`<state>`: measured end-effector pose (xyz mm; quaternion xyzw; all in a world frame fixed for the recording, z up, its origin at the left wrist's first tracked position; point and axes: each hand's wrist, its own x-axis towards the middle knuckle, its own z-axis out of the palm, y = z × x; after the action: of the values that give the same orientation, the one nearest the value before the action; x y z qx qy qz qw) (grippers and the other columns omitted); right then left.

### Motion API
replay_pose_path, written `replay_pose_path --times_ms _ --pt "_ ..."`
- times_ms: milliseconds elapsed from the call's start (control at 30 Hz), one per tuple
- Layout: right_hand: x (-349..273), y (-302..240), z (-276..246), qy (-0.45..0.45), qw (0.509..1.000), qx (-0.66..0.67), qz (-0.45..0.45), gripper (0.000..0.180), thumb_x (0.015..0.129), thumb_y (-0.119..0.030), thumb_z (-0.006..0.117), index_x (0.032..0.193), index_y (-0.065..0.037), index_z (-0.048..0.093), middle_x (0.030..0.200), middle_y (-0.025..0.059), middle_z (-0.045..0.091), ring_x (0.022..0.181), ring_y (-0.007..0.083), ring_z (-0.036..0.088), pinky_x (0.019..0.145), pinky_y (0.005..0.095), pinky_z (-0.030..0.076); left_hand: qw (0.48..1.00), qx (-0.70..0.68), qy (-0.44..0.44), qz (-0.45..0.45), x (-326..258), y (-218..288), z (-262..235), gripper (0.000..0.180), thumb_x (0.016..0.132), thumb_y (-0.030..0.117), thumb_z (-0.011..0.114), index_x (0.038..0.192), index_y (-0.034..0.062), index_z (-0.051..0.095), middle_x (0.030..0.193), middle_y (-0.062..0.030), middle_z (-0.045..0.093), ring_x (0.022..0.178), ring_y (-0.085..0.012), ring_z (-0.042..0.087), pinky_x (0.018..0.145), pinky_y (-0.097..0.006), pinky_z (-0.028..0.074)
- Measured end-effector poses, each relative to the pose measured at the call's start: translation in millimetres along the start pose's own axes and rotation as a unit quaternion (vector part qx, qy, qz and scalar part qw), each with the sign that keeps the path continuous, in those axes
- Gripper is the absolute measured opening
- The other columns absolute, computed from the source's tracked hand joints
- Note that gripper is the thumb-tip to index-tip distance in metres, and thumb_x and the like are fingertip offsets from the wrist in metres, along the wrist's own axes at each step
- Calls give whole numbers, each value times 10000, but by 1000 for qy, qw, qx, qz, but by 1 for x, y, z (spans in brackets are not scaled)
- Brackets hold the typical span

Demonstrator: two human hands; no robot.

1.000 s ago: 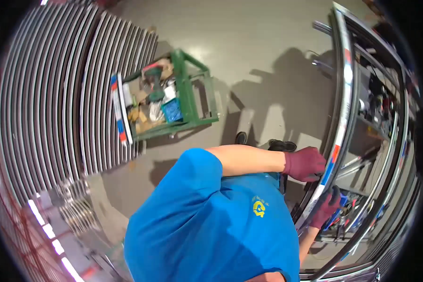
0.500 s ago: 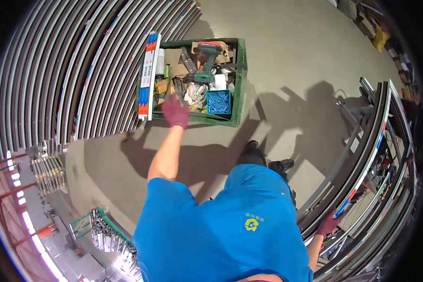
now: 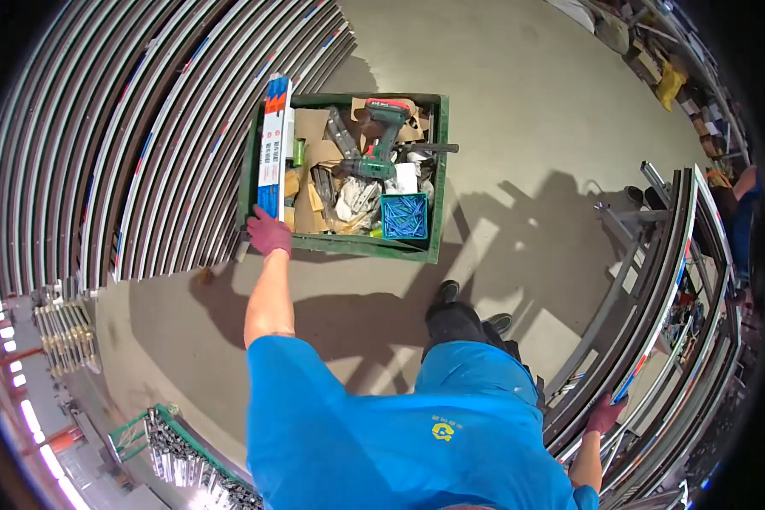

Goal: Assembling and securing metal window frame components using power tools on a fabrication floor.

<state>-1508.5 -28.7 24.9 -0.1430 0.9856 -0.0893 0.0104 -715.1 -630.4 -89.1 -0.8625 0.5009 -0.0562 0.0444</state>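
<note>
My left hand (image 3: pixel 269 232), in a dark red glove, is closed around the near end of a profile strip (image 3: pixel 273 144) covered in white, blue and red film. The strip lies along the left side of a green crate (image 3: pixel 348 247). Inside the crate are a green and red cordless drill (image 3: pixel 379 140), a small blue bin (image 3: pixel 405 236) and, in that bin, several blue screws or plugs (image 3: pixel 406 214). Far to the right, my right hand (image 3: pixel 605 415), gloved alike, grips the edge of a metal frame (image 3: pixel 650 357) in a leaning stack; its fingers are partly hidden.
Long dark profiles (image 3: pixel 161 144) stand in rows at the left, close against the crate. A green rack of metal pieces (image 3: pixel 178 450) is at the lower left. Another person's arm (image 3: pixel 745 183) shows beyond the frames at the right. Boxes and a yellow bag (image 3: pixel 671 85) line the far right.
My left hand has moved left from above the crate's near edge onto the strip's end. My right hand stays at the frame. The crate sits lower in view.
</note>
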Motion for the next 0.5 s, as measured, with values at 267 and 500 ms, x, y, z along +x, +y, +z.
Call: replay_pose_path --times_ms 267,500 --pt "-9 -25 -13 -17 1000 19 -12 714 973 -268 695 1550 19 388 1384 303 636 1284 462 614 1083 488 464 997 -32 -58 41 -56 9 -26 830 902 309 775 1573 110 330 1356 -194 526 1266 -381 553 990 -543 505" --pt "-16 -41 -23 -36 998 -34 26 792 993 -400 669 1605 -14 347 1507 273 559 1348 459 565 1107 503 459 983 -124 4 136 -42 -14 -15 538 995 261 629 1464 41 481 1350 -237 610 1202 -423 625 975 -511 536"
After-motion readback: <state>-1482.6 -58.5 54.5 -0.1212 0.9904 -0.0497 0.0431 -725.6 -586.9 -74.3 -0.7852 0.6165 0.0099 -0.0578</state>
